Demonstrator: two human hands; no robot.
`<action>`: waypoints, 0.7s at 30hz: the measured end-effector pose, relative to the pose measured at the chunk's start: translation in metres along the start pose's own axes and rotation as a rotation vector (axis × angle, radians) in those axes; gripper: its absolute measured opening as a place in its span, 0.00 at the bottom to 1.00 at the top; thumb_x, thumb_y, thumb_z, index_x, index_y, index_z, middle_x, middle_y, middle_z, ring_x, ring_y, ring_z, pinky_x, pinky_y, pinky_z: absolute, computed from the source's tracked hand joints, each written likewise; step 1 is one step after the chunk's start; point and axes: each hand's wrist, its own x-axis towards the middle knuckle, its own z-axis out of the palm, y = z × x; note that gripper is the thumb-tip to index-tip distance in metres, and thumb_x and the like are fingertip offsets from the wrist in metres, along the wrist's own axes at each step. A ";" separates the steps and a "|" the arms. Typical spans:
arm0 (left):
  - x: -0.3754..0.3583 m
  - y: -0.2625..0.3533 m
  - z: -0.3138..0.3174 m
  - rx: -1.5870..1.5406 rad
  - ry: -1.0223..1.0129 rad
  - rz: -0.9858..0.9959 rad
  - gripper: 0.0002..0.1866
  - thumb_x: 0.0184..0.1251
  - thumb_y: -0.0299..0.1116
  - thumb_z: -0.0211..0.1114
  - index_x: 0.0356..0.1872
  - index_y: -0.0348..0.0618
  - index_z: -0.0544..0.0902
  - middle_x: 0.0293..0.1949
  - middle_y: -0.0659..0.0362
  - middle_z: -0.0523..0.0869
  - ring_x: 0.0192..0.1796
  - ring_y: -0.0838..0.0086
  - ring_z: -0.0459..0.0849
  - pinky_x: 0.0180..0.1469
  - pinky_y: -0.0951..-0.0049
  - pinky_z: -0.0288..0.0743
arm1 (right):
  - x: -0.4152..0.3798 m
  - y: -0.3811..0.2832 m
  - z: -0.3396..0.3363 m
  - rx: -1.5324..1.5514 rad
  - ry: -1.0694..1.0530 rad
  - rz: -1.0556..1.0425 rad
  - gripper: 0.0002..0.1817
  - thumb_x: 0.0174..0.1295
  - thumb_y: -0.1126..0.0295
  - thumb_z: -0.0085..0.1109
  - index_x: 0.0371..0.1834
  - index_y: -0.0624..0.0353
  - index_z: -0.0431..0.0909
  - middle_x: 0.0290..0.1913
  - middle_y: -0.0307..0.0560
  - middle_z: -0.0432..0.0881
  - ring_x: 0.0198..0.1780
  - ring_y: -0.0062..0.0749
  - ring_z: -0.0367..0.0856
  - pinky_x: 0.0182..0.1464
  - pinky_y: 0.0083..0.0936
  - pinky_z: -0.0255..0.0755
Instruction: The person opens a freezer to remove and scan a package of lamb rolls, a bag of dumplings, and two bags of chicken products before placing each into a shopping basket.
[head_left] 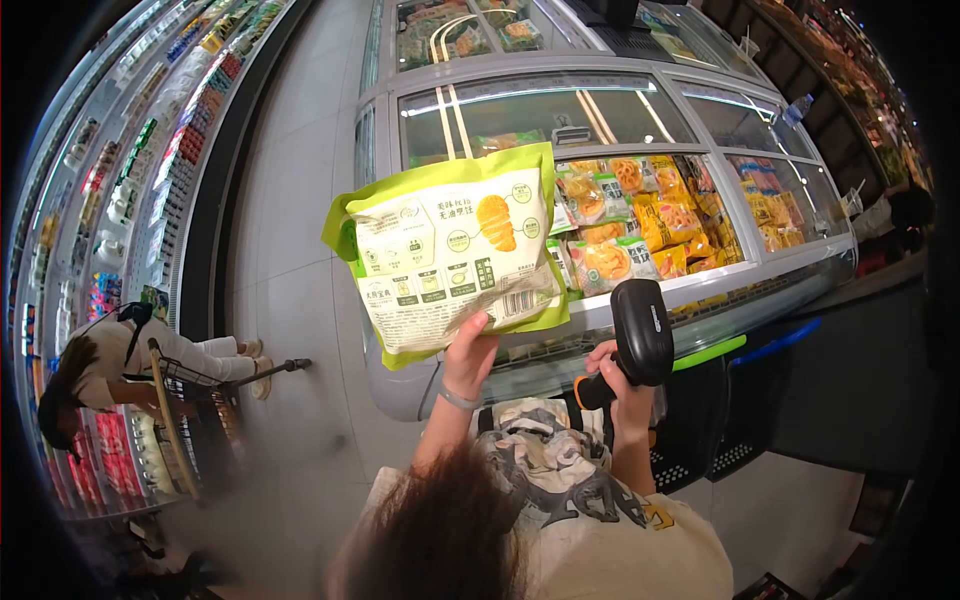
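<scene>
My left hand [470,352] grips the bottom edge of a green and white food bag [450,250] and holds it up with its printed back and barcode facing me. My right hand [612,378] is closed around the orange-trimmed handle of a black barcode scanner [640,330]. The scanner head sits just right of and below the bag's lower corner, a short gap apart. Both are raised in front of a glass-topped chest freezer [620,85].
The freezer holds several yellow and orange frozen packs [640,225]. A black basket [700,440] stands below my right arm. On the left another person [110,360] bends over a shopping cart [185,400] beside refrigerated shelves [120,160]. A grey tiled aisle [290,200] runs between.
</scene>
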 end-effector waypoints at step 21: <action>-0.003 -0.011 -0.015 0.207 -0.030 0.020 0.24 0.54 0.25 0.53 0.54 0.39 0.62 0.53 0.55 0.68 0.56 0.66 0.65 0.59 0.65 0.56 | -0.018 0.007 0.019 -0.042 -0.308 0.331 0.09 0.46 0.79 0.55 0.33 0.64 0.73 0.27 0.40 0.75 0.28 0.19 0.73 0.31 0.16 0.66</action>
